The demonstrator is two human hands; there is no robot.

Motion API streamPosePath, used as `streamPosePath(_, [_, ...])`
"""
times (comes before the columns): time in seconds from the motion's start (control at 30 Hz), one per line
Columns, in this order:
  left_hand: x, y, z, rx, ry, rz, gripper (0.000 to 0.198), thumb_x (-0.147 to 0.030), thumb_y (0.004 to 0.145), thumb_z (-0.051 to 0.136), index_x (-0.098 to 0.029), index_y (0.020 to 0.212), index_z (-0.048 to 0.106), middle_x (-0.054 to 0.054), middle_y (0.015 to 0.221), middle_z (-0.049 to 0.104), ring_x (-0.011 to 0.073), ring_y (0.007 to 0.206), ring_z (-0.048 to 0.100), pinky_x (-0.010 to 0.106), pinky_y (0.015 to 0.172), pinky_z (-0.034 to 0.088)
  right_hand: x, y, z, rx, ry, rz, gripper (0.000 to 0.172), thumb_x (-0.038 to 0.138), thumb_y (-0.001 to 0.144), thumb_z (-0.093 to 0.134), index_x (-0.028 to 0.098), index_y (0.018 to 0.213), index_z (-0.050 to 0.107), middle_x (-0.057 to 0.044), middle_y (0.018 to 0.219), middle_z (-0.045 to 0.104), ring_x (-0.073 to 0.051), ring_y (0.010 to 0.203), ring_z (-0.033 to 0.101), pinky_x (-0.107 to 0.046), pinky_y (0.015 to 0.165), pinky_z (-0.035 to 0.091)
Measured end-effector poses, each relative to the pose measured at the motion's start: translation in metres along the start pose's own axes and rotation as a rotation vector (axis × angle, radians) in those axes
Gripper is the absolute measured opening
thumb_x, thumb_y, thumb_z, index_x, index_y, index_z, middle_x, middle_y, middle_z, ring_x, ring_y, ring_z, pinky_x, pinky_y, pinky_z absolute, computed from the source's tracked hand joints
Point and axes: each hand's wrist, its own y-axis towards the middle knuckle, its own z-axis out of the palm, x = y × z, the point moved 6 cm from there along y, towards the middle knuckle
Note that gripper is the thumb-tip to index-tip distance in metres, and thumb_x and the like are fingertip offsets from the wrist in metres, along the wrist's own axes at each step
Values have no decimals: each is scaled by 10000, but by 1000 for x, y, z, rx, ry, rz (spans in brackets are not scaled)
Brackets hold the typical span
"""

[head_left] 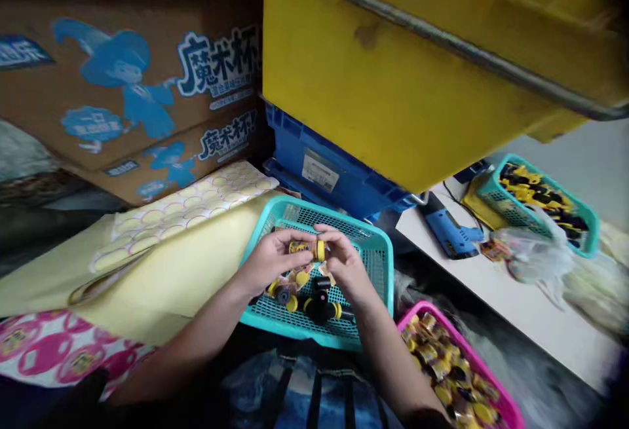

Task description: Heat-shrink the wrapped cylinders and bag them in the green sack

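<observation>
A small yellow-capped tube (308, 247) sits pinched between the left hand (269, 260) and right hand (345, 260), fingertips gripping both ends. It hangs above the teal basket (378, 265), whose loose pieces look like caps.

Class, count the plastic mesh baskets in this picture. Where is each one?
3. A teal basket lies under the hands, a pink basket sits at lower right, and another teal basket stands on the white table at right. More may be hidden.

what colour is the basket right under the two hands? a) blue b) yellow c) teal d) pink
c: both the left hand and the right hand hold a small yellow-capped container over the teal mesh basket; the pink basket sits lower right, beside it.
</observation>
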Motion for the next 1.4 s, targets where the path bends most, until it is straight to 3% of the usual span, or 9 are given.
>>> streamPosePath(0.1, [3,-2,1,-9,-95,-87,407,-269,574,897,-187,921,701,-14,865,721,106,684,687,175,627,555,1,-2,3,10,-22,11,463,549,973,334,260,1324,423,-78,1378,412,-147,1231,495,-276,974,502])
streamPosePath(0.2, [9,-1,1,-35,-227,-175,406,-335,597,887,-171,916,696,16,856,730,131,697,709,170,610,565,13,-1,1,7,-135,-46,481,488,934,489,309,1371,402,-60,1381,412,-130,1222,493,-265,991,489])
streamPosePath(0.3, [17,0,3,-27,-311,-223,378,-398,663,843,-132,892,703,52,784,723,124,631,690,140,497,530,30,3,-3,-22,-319,-143,506,342,821,688,323,1297,518,-30,1335,453,-123,1234,469,-254,1030,454])
streamPosePath(0.4, [21,2,7,-15,-387,-235,325,-370,697,827,-110,851,707,40,705,698,90,545,640,125,443,502,44,6,-4,-99,-470,-263,347,263,786,720,255,1122,635,-31,1204,544,-109,1168,509,-260,1030,442])
streamPosePath(0.73, [26,0,13,-88,-525,-256,215,-251,701,831,-117,829,723,13,747,707,48,582,635,87,519,532,50,-4,5,-257,-593,-454,158,246,812,666,182,957,670,-61,1091,621,-125,1019,599,-293,896,486])
streamPosePath(0.87, [24,-2,12,-84,-496,-207,302,-286,634,872,-126,843,723,3,769,706,50,592,634,93,517,530,43,-8,-1,-218,-459,-337,169,263,805,676,194,960,683,-60,1113,610,-136,1062,584,-291,938,466])
streamPosePath(1.0, [7,-5,14,-44,-293,-110,322,-237,620,875,-158,887,715,-2,780,711,81,571,651,148,519,547,35,-2,-5,-131,-155,-125,319,471,934,484,201,1030,625,-61,1183,558,-127,1120,546,-276,970,463])
streamPosePath(1.2, [-14,-6,16,-33,-17,95,306,-191,608,852,-191,886,722,1,890,734,95,685,671,172,601,554,15,4,15,70,218,243,522,537,885,534,217,1287,445,-101,1210,525,-121,974,591,-241,827,508])
streamPosePath(1.4, [-16,-10,17,-39,106,100,288,-193,593,843,-190,859,730,22,962,746,118,742,676,207,649,565,9,1,19,51,317,273,602,588,750,692,155,1130,517,-93,1128,553,-96,915,583,-187,798,490])
